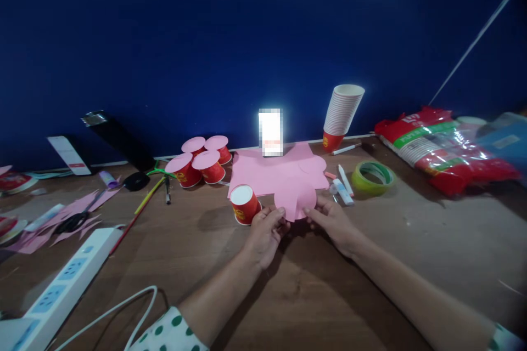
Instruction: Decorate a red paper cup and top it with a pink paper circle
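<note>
Deep blue wall backs a brown wooden desk in the head view. Near its middle the left hand and the right hand meet on a rounded pink paper cut-out. The fingers of each hand are closed in a pinch on its lower edge, one hand at either side, which seems to keep the thin piece spread and steady. The cut-out overlaps the near edge of a large pink paper sheet lying flat behind it.

Just beside the left hand, a red paper cup with a white inside sits tipped, its mouth showing. Four upside-down red cups capped with pink discs cluster further left. A leaning stack of white-and-red paper cups stands by the wall. A green tape roll and white glue sticks sit near the right hand but apart from it.

Bare desk lies open under and around both forearms. A white power strip and black-handled scissors crowd the left edge.
</note>
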A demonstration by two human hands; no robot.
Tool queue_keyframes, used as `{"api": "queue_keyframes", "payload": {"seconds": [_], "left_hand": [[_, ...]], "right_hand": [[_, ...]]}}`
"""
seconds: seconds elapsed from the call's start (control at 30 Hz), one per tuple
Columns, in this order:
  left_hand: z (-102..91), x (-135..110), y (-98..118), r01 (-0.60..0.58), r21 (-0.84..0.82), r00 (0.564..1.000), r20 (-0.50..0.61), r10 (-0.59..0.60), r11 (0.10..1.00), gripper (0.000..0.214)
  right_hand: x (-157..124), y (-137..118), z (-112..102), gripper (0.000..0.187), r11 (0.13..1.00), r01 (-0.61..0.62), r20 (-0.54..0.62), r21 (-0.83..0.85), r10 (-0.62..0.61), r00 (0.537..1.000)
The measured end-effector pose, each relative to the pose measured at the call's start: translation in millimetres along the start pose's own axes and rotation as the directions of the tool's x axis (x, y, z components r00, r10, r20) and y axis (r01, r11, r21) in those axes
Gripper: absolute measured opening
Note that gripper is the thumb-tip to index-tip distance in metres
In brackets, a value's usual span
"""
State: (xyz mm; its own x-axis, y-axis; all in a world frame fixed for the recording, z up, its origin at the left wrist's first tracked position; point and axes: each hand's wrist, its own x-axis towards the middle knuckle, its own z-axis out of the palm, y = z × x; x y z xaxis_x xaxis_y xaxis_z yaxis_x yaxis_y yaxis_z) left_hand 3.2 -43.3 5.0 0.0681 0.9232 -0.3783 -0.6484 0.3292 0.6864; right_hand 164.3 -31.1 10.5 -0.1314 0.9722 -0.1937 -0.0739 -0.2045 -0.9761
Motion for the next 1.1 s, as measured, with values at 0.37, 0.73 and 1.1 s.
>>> {"api": "queue_keyframes", "payload": {"seconds": [0.37, 0.73, 1.1], "left_hand": [[-0.6, 1.5, -1.0, -0.014, 0.029, 1.000, -0.002, 0.014, 0.999, 0.036], [1.5, 1.7, -3.4, -0.065, 0.119, 0.998, -0.017, 0.068, 0.991, 0.037], [2.5, 0.6, -5.0, -0.094, 0.155, 0.991, -0.083, 0.108, 0.983, 0.038]], "right_hand": [[2.5, 4.4, 4.5, 0.032, 1.000, 0.023, -0.007, -0.006, -0.023, 1.000], [1.1, 3.4, 5.1, 0.034, 0.999, 0.034, -0.006, -0.018, -0.034, 0.999], [-1.3, 0.7, 6.9, 0.031, 0.998, 0.069, 0.047, -0.002, -0.069, 0.997]]}}
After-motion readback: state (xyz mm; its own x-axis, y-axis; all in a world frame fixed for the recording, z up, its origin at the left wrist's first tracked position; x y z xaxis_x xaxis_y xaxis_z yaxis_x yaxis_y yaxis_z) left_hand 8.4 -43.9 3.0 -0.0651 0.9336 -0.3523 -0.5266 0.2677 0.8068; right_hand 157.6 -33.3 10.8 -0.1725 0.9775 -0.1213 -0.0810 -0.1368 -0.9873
